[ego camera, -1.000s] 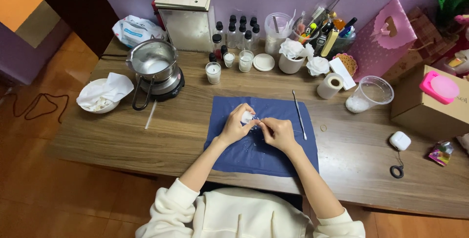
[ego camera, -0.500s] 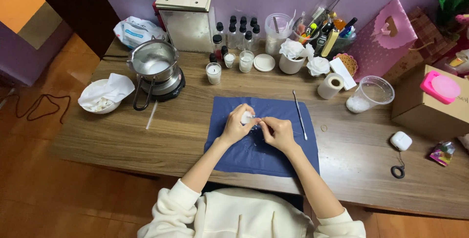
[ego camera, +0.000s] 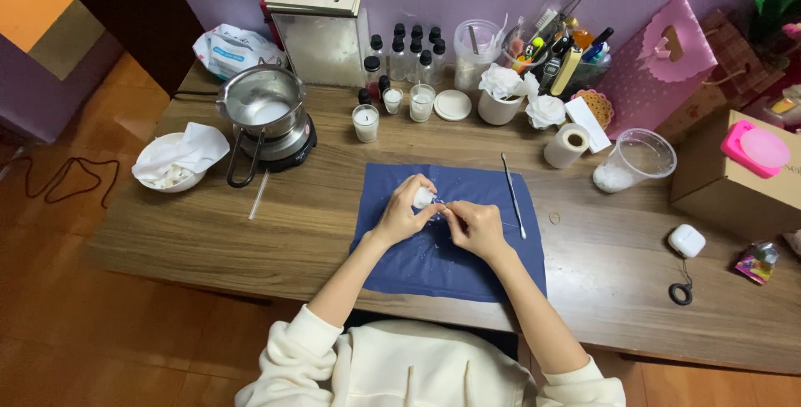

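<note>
Left hand (ego camera: 400,217): closed around a small white piece (ego camera: 423,197), pinched between thumb and fingertips and lifted just clear of the blue cloth (ego camera: 434,269). Right hand (ego camera: 474,227): fingertips drawn together right beside the piece, touching or nearly touching it. Impossible to tell whether anything thin sits between those fingertips; too small to make out.

Piece itself: at the top of the left grip, poking out above the fingers, between the two hands, over the upper middle of the cloth.

Likely trouble, as a judgement:
- Slipping out of the pinch, since so little of it is held; probably lands on the cloth, but could roll off onto the wooden table (ego camera: 167,240).
- Crushing or denting under too hard a squeeze, if soft.
- Losing small bits among the pale specks scattered on the cloth beneath the hands.
- Knocking the thin metal tool (ego camera: 512,194), lying just right of the right hand along the cloth's edge, with an outward move of the wrist.

Further out, well apart from both hands: small glass jars (ego camera: 365,122) with white filling beyond the cloth, a steel pot (ego camera: 265,106) on a small hot plate to the left, a bowl (ego camera: 154,175) holding a white rag, a clear cup (ego camera: 638,156) with white grains to the right. Little danger to these unless a forearm sweeps wide.
</note>
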